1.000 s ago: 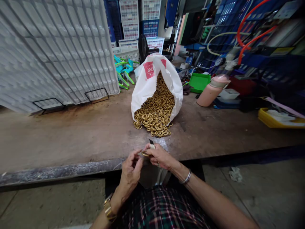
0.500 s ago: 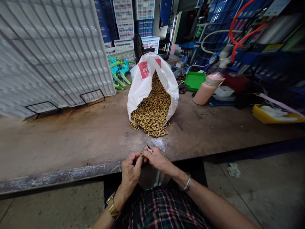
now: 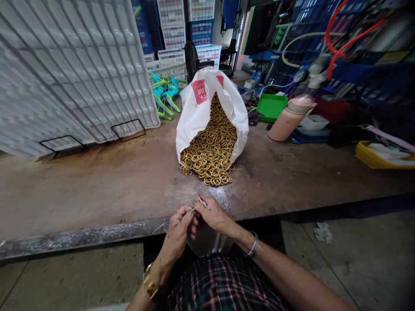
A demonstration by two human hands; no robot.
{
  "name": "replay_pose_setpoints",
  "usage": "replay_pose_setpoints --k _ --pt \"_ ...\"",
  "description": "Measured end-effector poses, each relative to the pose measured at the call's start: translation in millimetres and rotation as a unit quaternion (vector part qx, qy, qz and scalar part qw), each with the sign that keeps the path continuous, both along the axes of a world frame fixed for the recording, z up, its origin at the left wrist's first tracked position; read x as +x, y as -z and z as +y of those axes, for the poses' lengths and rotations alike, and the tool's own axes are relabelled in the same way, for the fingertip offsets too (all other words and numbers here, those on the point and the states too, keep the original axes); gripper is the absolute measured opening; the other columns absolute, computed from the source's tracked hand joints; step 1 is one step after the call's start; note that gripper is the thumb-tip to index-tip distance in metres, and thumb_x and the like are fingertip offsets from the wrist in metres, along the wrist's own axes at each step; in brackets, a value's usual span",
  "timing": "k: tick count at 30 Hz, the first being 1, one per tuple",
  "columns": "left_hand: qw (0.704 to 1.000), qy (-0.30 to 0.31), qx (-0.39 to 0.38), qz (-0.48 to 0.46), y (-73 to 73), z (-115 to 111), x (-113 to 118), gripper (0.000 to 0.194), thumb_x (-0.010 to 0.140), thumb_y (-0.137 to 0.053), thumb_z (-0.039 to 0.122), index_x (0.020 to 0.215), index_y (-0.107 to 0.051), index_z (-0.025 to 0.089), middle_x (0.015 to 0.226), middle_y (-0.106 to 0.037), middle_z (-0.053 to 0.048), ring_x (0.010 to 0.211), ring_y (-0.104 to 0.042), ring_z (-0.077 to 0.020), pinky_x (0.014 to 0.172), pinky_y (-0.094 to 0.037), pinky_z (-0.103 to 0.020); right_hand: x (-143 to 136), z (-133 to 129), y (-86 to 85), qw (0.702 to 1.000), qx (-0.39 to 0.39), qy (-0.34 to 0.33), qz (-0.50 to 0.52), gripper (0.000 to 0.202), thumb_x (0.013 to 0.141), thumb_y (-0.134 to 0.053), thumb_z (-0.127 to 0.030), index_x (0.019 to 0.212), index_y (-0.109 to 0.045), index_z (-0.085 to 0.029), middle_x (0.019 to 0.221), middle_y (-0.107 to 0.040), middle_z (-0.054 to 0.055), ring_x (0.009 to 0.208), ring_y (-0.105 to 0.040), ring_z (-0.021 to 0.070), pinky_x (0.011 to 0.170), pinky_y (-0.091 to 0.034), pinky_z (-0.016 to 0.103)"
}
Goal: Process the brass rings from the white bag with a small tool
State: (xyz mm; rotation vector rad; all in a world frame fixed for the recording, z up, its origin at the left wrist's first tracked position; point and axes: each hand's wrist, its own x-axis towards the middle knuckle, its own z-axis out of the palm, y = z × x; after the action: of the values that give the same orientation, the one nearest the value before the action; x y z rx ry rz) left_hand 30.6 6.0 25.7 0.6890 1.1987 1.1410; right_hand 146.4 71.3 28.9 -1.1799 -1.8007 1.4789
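A white plastic bag (image 3: 194,114) lies open on the table, with many brass-coloured rings (image 3: 215,151) spilling from its mouth. Close to the table's front edge, my left hand (image 3: 181,222) pinches a small gold ring (image 3: 194,210), mostly hidden by the fingers. My right hand (image 3: 212,214) meets it there, its fingertips at the same ring. A small dark-tipped tool (image 3: 202,201) is held in my right hand, its point upward. Both hands are closed and nearly touching.
White ribbed trays (image 3: 81,73) stand at the left on black wire stands. To the right are a pink bottle (image 3: 287,123), a green tray (image 3: 271,107) and a yellow tray (image 3: 372,156). Stacked crates (image 3: 201,32) are behind. The wooden table (image 3: 97,185) has a worn front edge.
The view has shifted slightly, moving the bag and bottle a little right in the picture. My left hand's lower fingers have spread slightly away from the ring; both hands remain together.
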Motion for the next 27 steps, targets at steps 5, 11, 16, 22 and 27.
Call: replay_pose_setpoints --k 5,11,16,22,27 --pt "0.999 -0.007 0.01 -0.033 2.8 -1 1 0.028 0.076 -0.056 0.044 0.074 -0.051 0.016 0.06 -0.049 0.004 0.044 -0.04 -0.0055 0.042 -0.036 -0.018 0 1 -1.7 1.0 0.003 -0.011 0.013 0.028 0.083 -0.039 -0.03 0.057 -0.042 -0.018 0.052 -0.044 -0.005 0.051 -0.039 0.0078 0.049 -0.031 0.019" --pt "0.999 -0.016 0.012 -0.039 1.9 -2 0 0.03 0.075 -0.058 0.045 0.077 -0.055 0.015 0.06 -0.048 0.004 0.045 -0.041 -0.0057 0.042 -0.035 -0.018 0 3 3.0 1.0 0.005 -0.004 0.024 0.027 0.083 -0.039 -0.027 0.06 -0.047 -0.017 0.054 -0.049 -0.003 0.052 -0.044 0.008 0.051 -0.034 0.018" --pt "0.998 -0.029 0.025 -0.058 4.1 -3 0 0.026 0.076 -0.058 0.042 0.077 -0.053 0.016 0.063 -0.051 0.003 0.048 -0.043 -0.0063 0.045 -0.038 -0.019 2 2 5.2 0.998 0.047 0.002 -0.028 0.023 0.082 -0.037 -0.021 0.066 -0.053 -0.016 0.058 -0.055 -0.001 0.055 -0.049 0.0096 0.054 -0.035 0.02" --pt "0.999 -0.047 0.015 -0.019 4.5 -2 1 0.031 0.075 -0.057 0.047 0.074 -0.05 0.017 0.061 -0.05 0.003 0.047 -0.044 -0.0065 0.045 -0.038 -0.019 6 -6 6.2 0.951 0.198 -0.087 -0.22 0.018 0.073 -0.042 -0.011 0.082 -0.056 -0.018 0.067 -0.062 0.002 0.062 -0.053 0.0132 0.058 -0.032 0.022" --pt "0.999 -0.046 0.028 0.009 7.1 -3 1 0.03 0.077 -0.055 0.046 0.074 -0.049 0.017 0.061 -0.05 0.004 0.048 -0.045 -0.007 0.046 -0.039 -0.019 4 -8 4.7 0.924 0.226 -0.125 -0.283 0.021 0.075 -0.041 -0.011 0.089 -0.055 -0.017 0.077 -0.065 0.005 0.067 -0.057 0.015 0.059 -0.031 0.024"
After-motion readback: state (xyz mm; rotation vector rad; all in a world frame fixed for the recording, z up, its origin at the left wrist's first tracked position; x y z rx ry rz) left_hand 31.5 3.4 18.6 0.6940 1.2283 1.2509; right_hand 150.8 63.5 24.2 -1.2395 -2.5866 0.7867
